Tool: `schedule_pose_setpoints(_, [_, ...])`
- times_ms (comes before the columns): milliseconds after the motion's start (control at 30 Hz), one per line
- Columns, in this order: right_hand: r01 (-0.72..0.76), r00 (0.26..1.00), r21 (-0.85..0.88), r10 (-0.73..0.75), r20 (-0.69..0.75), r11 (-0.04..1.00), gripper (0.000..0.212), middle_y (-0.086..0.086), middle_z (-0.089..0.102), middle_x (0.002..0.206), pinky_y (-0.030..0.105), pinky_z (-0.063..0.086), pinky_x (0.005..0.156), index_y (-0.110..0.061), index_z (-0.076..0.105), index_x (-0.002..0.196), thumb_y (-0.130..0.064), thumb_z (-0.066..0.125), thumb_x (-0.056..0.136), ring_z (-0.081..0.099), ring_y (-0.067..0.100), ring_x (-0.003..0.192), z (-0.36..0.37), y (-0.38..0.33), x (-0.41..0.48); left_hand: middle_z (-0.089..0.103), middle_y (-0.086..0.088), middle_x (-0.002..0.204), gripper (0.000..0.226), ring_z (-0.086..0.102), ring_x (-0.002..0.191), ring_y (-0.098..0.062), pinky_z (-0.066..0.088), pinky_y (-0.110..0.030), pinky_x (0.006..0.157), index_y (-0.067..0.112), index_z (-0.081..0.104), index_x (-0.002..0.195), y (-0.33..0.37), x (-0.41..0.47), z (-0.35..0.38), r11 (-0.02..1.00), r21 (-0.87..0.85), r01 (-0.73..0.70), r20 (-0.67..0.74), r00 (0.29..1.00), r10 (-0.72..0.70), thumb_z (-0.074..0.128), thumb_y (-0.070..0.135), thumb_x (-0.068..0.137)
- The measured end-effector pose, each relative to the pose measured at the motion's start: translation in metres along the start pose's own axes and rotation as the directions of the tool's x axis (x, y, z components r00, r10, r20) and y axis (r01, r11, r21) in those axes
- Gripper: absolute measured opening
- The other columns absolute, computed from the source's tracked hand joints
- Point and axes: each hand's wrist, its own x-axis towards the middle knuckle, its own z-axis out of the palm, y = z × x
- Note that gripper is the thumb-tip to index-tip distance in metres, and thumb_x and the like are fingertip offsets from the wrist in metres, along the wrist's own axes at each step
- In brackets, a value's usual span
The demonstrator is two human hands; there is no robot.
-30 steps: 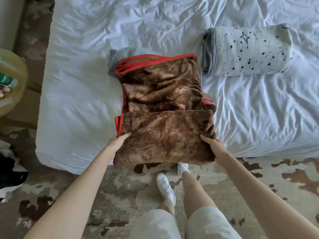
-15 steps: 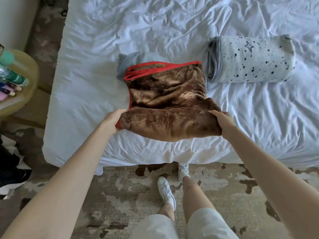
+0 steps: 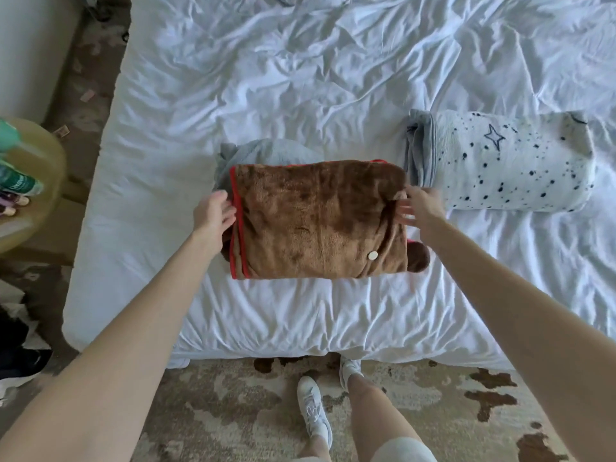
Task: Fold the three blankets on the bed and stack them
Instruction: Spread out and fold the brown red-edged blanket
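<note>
A brown plush blanket with red trim [image 3: 316,218] lies folded into a thick rectangle near the front of the white bed [image 3: 300,78]. It rests on a folded grey blanket [image 3: 266,153], whose far left part sticks out behind it. To the right lies a folded white blanket with dark speckles and a star [image 3: 510,161]. My left hand [image 3: 213,215] lies flat against the brown blanket's left edge. At its right edge, my right hand [image 3: 420,205] has its fingers spread, blurred, and grips nothing.
A round yellowish side table [image 3: 40,181] with bottles [image 3: 16,185] stands left of the bed. Dark clothing [image 3: 13,345] lies on the floor at the left. I stand on a patterned beige and brown rug [image 3: 233,411] at the bed's front edge.
The brown blanket's near half was lifted and folded away from me onto its far half. Both hands moved forward with it and now rest at its sides with the fingers loosened.
</note>
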Motion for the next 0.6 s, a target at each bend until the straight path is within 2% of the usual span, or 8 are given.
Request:
schedule_pose_setpoints(67, [0.041,0.998,-0.126,-0.046,-0.042,0.991,0.040,0.014,0.065,0.109,0.045,0.054,0.090,-0.007,0.053,0.113,-0.027,0.062,0.080,0.064,0.026,0.097,0.005,0.004,0.014,0.067,-0.002,0.097,0.005,0.061,0.099,-0.023,0.050,-0.022,0.075,0.018,0.062,0.098,-0.013,0.009,0.007,0.987,0.124,-0.105,-0.012,0.994,0.108,0.060,0.019,0.093])
schedule_pose_setpoints(100, [0.062,0.997,-0.163,-0.070,-0.042,0.985,0.047,0.010,0.063,0.113,0.046,0.051,0.095,-0.010,0.051,0.117,-0.033,0.065,0.079,0.062,0.025,0.103,0.007,0.006,0.018,0.068,-0.002,0.097,0.009,0.063,0.100,-0.024,0.052,-0.021,0.073,0.016,0.062,0.096,-0.020,0.015,0.010,0.976,0.167,-0.140,0.006,0.990,0.141,0.066,0.022,0.090])
schedule_pose_setpoints(200, [0.117,0.990,-0.173,-0.103,0.092,0.978,0.063,0.006,0.057,0.121,0.041,0.047,0.100,-0.017,0.046,0.120,-0.051,0.072,0.073,0.058,0.020,0.111,0.015,0.013,0.032,0.059,-0.001,0.128,0.071,0.058,0.117,-0.021,0.048,-0.035,0.099,0.018,0.048,0.129,-0.037,0.032,0.017,0.953,0.278,-0.121,0.018,0.992,0.121,0.080,0.047,0.073])
schedule_pose_setpoints(233, [0.127,0.986,-0.175,-0.105,0.126,0.976,0.067,0.007,0.055,0.123,0.040,0.046,0.102,-0.018,0.046,0.119,-0.055,0.072,0.070,0.056,0.020,0.113,0.018,0.017,0.038,0.057,0.002,0.129,0.079,0.056,0.119,-0.020,0.045,-0.038,0.102,0.021,0.043,0.131,-0.041,0.039,0.019,0.948,0.304,-0.097,0.012,0.995,0.098,0.081,0.053,0.069])
schedule_pose_setpoints(333, [0.121,0.992,-0.248,-0.107,0.071,0.961,0.079,0.007,0.051,0.129,0.042,0.041,0.107,-0.013,0.043,0.128,-0.059,0.073,0.071,0.051,0.021,0.121,0.026,0.032,0.063,0.054,0.006,0.123,0.080,0.055,0.117,-0.020,0.043,-0.035,0.098,0.021,0.035,0.133,-0.056,0.061,0.026,0.939,0.341,-0.035,-0.002,0.999,0.038,0.077,0.056,0.074])
schedule_pose_setpoints(433, [-0.006,1.000,-0.282,0.011,0.017,0.959,0.084,0.007,0.049,0.132,0.042,0.039,0.108,-0.009,0.037,0.131,-0.062,0.070,0.074,0.048,0.024,0.124,0.035,0.047,0.085,0.051,-0.002,0.123,0.090,0.053,0.111,-0.024,0.042,-0.038,0.097,0.013,0.030,0.138,-0.065,0.080,0.032,0.919,0.391,0.050,-0.045,0.998,-0.035,0.073,0.061,0.075])
schedule_pose_setpoints(533, [-0.064,0.998,-0.309,0.068,0.002,0.949,0.083,0.006,0.054,0.128,0.040,0.041,0.103,-0.009,0.038,0.129,-0.067,0.065,0.076,0.051,0.025,0.119,0.041,0.058,0.100,0.059,-0.009,0.123,0.090,0.058,0.115,-0.030,0.045,-0.044,0.103,0.008,0.044,0.132,-0.071,0.098,0.034,0.891,0.447,0.081,-0.051,0.997,-0.065,0.071,0.068,0.071])
schedule_pose_setpoints(600, [-0.094,0.996,-0.361,0.091,-0.028,0.928,0.088,0.009,0.055,0.129,0.041,0.042,0.102,-0.006,0.039,0.133,-0.070,0.061,0.077,0.053,0.028,0.119,0.043,0.063,0.106,0.065,-0.009,0.114,0.079,0.061,0.111,-0.030,0.048,-0.042,0.099,0.010,0.059,0.118,-0.076,0.106,0.036,0.877,0.476,0.063,-0.043,0.998,-0.048,0.070,0.071,0.069])
